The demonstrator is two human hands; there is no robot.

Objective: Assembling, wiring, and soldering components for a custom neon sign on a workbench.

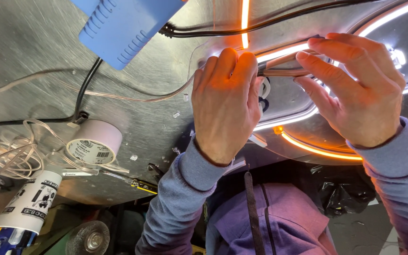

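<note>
The strip (pixel 284 72) is a thin, pale, unlit length of flexible tube, lying almost level just above the clear panel (pixel 204 52). Its left end sits under the fingertips of the left hand (pixel 223 106), which rests palm-down on the panel's near edge. Its right part runs between the thumb and forefinger of the right hand (pixel 360 89), which pinch it from the right, above the panel. On the panel around it, glowing orange and white lines (pixel 308 147) curve below, and one orange line runs straight up from the strip.
</note>
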